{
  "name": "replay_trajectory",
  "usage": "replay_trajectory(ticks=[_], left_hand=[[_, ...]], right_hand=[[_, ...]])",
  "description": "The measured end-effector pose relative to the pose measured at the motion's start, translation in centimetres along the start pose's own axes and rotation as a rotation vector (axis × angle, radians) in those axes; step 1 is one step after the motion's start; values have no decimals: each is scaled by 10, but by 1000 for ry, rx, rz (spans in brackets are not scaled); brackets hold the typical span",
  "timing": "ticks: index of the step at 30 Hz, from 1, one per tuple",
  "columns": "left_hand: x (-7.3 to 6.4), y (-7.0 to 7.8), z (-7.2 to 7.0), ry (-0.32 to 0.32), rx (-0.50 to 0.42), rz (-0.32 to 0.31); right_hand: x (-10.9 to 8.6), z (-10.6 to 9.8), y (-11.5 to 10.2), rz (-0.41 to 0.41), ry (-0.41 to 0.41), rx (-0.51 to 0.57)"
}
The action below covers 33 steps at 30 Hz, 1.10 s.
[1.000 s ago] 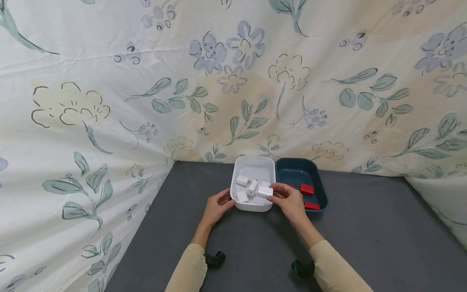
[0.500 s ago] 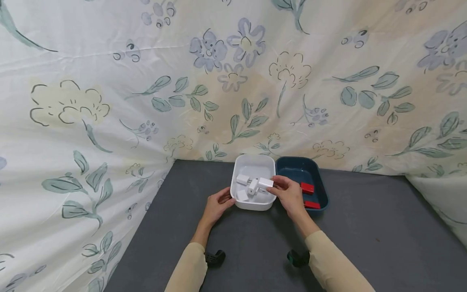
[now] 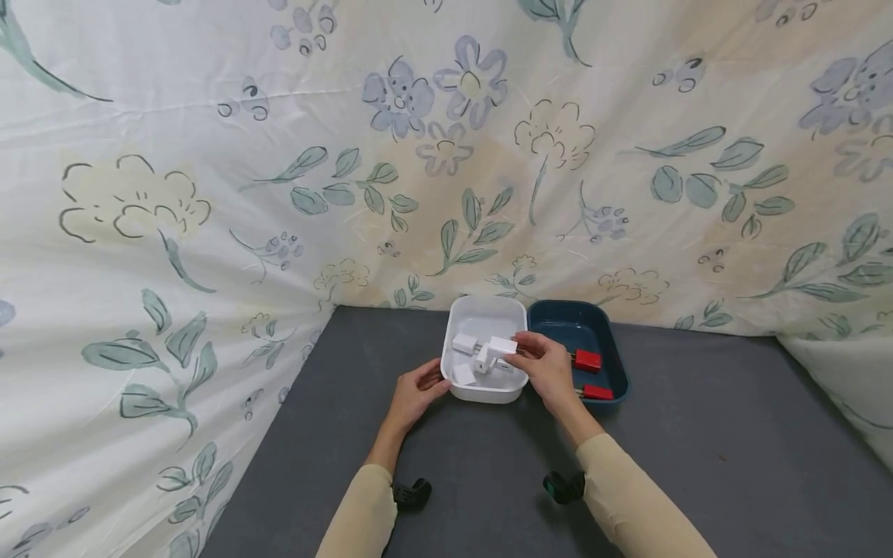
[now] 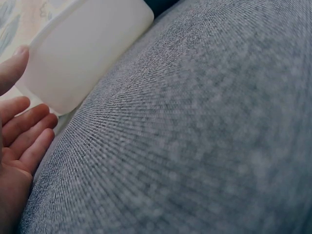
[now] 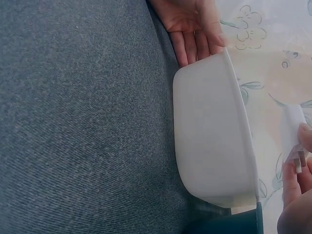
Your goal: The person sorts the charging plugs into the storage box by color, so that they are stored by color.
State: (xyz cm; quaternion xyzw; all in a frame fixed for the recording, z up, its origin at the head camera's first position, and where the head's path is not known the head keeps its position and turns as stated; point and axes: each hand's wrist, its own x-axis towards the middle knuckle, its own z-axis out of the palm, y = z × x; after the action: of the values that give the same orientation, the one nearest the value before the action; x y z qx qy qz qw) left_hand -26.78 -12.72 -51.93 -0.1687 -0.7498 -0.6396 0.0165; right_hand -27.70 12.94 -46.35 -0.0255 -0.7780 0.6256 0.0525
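My right hand (image 3: 551, 376) pinches a white charger plug (image 3: 502, 346) between thumb and fingers, over the right side of a white box (image 3: 486, 394). Metal prongs on that charger point back toward the palm in the right wrist view. Several more white charger plugs (image 3: 463, 344) lie in the box, partly covered by the held one. At the box's left side is my left hand (image 3: 413, 394). Its thumb touches the front left corner near the rim, and its loosely extended fingers (image 5: 190, 47) rest along the outer wall.
Directly right of the white box stands a dark blue box (image 3: 568, 332) with red charger plugs (image 3: 587, 360) in it; my right hand hides part of it. Both sit on a dark grey tabletop (image 3: 698, 434). Floral cloth (image 3: 446, 194) hangs behind and to the left.
My right hand has raised the white charger plug slightly, turned it and shifted a little left over the white box. The left hand stays in place.
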Motion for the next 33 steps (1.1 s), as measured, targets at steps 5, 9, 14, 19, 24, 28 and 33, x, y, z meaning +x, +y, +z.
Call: replay_trajectory(ticks=[5, 9, 14, 19, 24, 28, 33], left_hand=[[-1, -1, -1, 3, 11, -8], [-1, -1, -2, 15, 15, -5], [-1, -2, -2, 7, 0, -1], [0, -3, -3, 9, 7, -5], [1, -3, -4, 9, 8, 16], [1, -2, -3, -2, 2, 20], [1, -2, -1, -2, -6, 16]], right_hand=[[4, 1, 0, 12, 23, -2], [9, 2, 0, 15, 36, -2], [12, 5, 1, 24, 57, 12], [14, 7, 1, 36, 54, 28], [15, 9, 0, 29, 66, 39], [14, 10, 0, 56, 73, 43], [14, 12, 0, 70, 80, 39]])
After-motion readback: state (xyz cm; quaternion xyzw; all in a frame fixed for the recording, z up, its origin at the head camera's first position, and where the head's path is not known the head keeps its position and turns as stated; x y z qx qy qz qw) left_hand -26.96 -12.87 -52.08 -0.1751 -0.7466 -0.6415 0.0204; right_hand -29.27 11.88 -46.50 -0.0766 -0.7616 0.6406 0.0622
